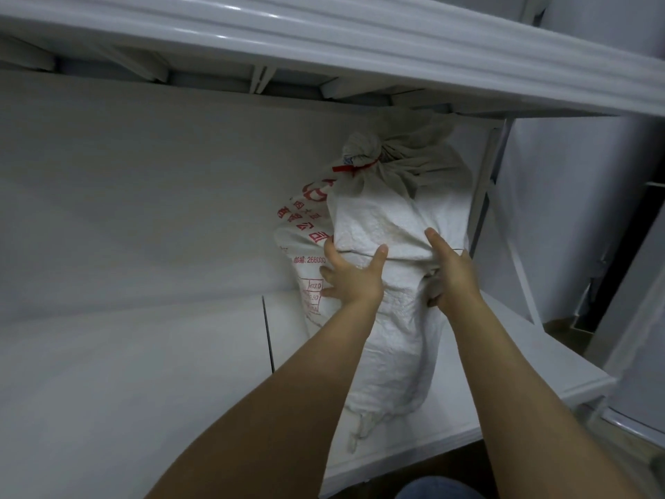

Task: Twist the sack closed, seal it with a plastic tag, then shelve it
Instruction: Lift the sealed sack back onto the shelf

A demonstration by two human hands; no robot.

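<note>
A white woven sack (pixel 392 329) lies lengthwise on the white shelf board (pixel 144 372), its twisted neck (pixel 363 145) pointing to the back wall. A red plastic tag (pixel 354 167) is cinched around that neck. Under it, on the left, shows a sack face with red print (pixel 306 246); whether it is a second sack I cannot tell. My left hand (pixel 351 279) presses on the sack's left side with fingers spread. My right hand (pixel 449 271) grips a fold of the sack's fabric on its right side.
The upper shelf's white metal beam (pixel 360 41) runs close overhead. A slanted upright post (pixel 485 196) stands just right of the sack. A seam (pixel 268 333) splits the shelf board. To the right of the rack is floor and white panels (pixel 575 210).
</note>
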